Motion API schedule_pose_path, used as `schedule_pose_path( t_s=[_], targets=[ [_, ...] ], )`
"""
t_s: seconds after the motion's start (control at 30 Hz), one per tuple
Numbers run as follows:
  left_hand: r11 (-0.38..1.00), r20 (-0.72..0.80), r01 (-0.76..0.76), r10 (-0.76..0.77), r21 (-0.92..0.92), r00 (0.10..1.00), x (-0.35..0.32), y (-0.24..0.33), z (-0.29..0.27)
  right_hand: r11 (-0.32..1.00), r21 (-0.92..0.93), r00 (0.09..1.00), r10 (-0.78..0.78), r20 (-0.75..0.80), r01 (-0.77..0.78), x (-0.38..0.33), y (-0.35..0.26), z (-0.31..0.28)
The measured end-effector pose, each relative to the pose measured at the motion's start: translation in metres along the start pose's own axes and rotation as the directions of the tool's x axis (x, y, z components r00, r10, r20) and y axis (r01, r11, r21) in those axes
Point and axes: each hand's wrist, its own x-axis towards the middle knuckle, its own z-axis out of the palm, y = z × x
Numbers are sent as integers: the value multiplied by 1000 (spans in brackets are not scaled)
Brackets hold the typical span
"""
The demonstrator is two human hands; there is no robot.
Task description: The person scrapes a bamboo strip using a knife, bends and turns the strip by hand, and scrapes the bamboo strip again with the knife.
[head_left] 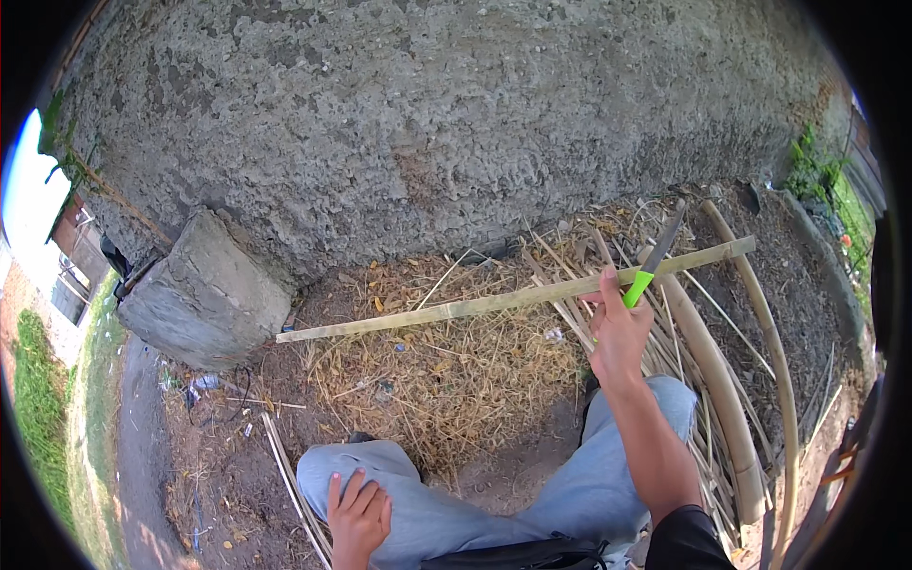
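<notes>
Rough wall [427, 123] stands behind scattered straw [456, 380]. The right hand [622, 332] grips a knife [639, 285] and a strip [513, 300], which lies crosswise above the straw; the left hand [359, 513], fingers slightly spread, rests on a knee [328, 467].

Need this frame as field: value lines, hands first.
right hand: holds green-handled metal knife and long, flat, pale wooden strip
left hand: rests on blue denim left knee
strip tilt: right end higher in picture
ground cover: dry tan straw-like litter
left side: rough grey block
right side: long tan poles
behind: rough grey wall
</notes>
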Motion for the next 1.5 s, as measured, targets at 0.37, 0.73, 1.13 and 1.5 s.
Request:
schedule_pose_path(
  t_s=[0.37,0.73,1.13,1.5],
  targets=[
    [8,193,281,-708,-960,679,64,-5,-16,986,68,982,-147,-116,155,12,-12,-2],
    [-874,-37,-459,-471,161,882,175,-149,62,998,62,993,-24,-112,31,35,-6,-12],
    [902,30,-271,298,-337,954,205,53,-183,995,86,991,-34,-132,45,38,-6,1],
    [655,869,-709,480,-263,121,248,159,-258,996,67,990,-48,-134,58,44,8,-4]
  ],
)
